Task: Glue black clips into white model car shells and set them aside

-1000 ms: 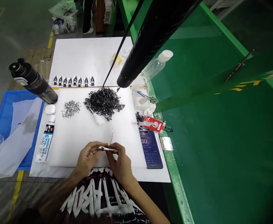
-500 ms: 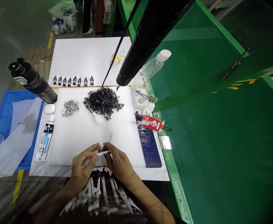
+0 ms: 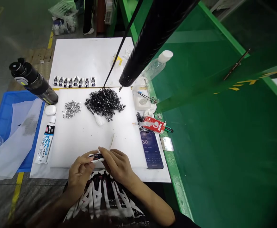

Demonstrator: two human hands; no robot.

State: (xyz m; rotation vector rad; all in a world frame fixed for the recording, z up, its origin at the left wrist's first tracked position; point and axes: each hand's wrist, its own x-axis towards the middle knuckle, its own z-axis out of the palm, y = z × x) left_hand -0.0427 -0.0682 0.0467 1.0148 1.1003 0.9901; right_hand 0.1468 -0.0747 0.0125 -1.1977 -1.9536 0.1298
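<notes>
In front of my chest, both hands hold a small black-and-white part [image 3: 96, 157] low over the near edge of the white board [image 3: 69, 142]. My left hand [image 3: 79, 167] pinches its left end between thumb and fingers. At its right end, the fingers of my right hand [image 3: 116, 164] close on it and partly cover it. A thin stick [image 3: 112, 141] juts up beside my right fingers; whether it is held or lies on the board I cannot tell. Several similar-looking black-and-white parts [image 3: 75, 81] stand in a row farther back.
On the board are a pile of black pieces [image 3: 104, 103], small silver pieces [image 3: 72, 109] and a white-bulbed tool [image 3: 99, 120]. A glue tube [image 3: 45, 142] and dark bottle [image 3: 34, 80] stand left; a phone [image 3: 151, 150] and syringe [image 3: 145, 124] lie right. A black tube [image 3: 148, 44] hangs overhead.
The black-and-white part has moved left and slightly down with both hands. It shows more of its dark face, and my right hand has turned over it.
</notes>
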